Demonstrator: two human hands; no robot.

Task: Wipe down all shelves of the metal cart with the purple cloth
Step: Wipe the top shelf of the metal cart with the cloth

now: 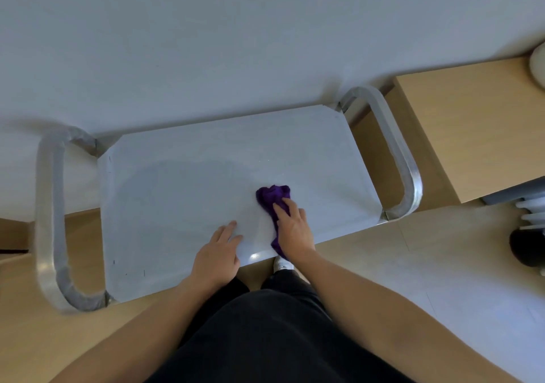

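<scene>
I look straight down on the metal cart's top shelf [182, 194], a pale steel sheet with a tubular handle at each end. A crumpled purple cloth [269, 198] lies on the shelf right of centre, near the front edge. My right hand [292, 229] presses flat on the cloth, fingers over it, and a strip of cloth trails under the palm to the shelf edge. My left hand [219, 253] rests flat on the shelf's front edge, just left of the right hand, fingers spread and holding nothing. The lower shelves are hidden beneath the top one.
A white wall [206, 43] stands right behind the cart. A light wooden cabinet [472, 129] sits close to the cart's right handle [398, 158]. The left handle [50, 220] juts over the wooden floor. Dark and white objects [528, 235] lie at the right edge.
</scene>
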